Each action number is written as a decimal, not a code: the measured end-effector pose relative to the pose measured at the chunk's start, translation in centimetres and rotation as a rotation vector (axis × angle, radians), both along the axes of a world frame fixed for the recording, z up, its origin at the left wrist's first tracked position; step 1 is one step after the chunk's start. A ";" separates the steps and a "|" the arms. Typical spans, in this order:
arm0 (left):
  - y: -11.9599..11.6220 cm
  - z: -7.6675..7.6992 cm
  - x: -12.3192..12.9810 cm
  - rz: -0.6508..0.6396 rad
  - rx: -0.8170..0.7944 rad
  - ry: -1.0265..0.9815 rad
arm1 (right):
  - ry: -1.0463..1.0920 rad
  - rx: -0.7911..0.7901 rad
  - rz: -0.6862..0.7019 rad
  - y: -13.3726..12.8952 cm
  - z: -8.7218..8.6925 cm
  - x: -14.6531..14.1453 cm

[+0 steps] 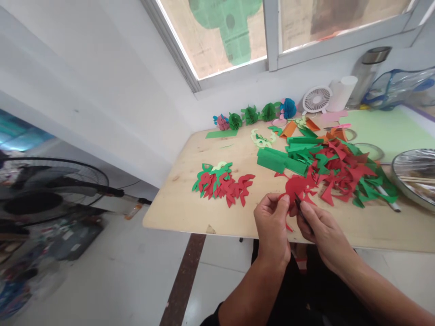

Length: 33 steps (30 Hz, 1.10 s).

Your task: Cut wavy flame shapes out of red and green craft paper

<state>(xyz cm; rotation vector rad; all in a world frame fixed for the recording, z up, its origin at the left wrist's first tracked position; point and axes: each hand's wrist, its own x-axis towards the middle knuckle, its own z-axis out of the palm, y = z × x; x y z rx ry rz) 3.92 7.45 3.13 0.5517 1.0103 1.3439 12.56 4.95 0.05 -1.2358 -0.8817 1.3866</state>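
My left hand (273, 222) pinches a red paper piece (295, 186) above the front edge of the table. Close by on its right, my right hand (321, 226) is closed around small dark scissors (298, 204), their tip at the edge of the red paper; the handles are mostly hidden by my fingers. Left of my hands lies a group of red cut-out paper shapes (226, 185) mixed with green ones. Beyond my right hand is a heap of red paper scraps (343, 174), with green scraps (363, 194) beside it and folded green paper (272, 159) to its left.
Several honeycomb paper figures (250, 115) line the wall. A small white fan (316, 99), a flask (370, 72) and a foil-covered bowl (416, 174) with chopsticks stand rightward. The wooden table (173, 199) ends near my wrists. A floor fan (50, 192) is at left.
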 end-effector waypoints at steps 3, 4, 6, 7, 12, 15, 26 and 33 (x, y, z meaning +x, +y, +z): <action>0.1 -0.1 -0.7 0.004 -0.008 -0.018 | -0.028 -0.005 0.003 0.1 0.1 -0.6; 0.1 -0.2 -1.0 0.006 -0.008 -0.025 | -0.039 -0.002 0.008 0.1 0.1 -0.8; 0.2 -0.2 -1.4 0.012 -0.007 -0.041 | -0.059 0.007 0.016 0.2 0.2 -1.2; 0.2 -0.2 -1.6 0.015 -0.008 -0.048 | -0.065 0.009 0.020 0.2 0.2 -1.4; 0.1 -0.1 -2.3 0.035 -0.018 -0.060 | -0.074 0.005 0.039 0.3 0.2 -2.0; 0.0 0.0 -2.4 0.035 -0.018 -0.065 | -0.084 0.010 0.036 0.3 0.2 -2.1; -0.2 0.2 -1.4 0.029 -0.007 -0.042 | -0.054 0.016 0.031 -0.2 0.3 -0.8; -0.8 0.2 -0.7 0.015 0.007 -0.034 | -0.069 -0.032 0.001 -0.5 0.4 -0.3</action>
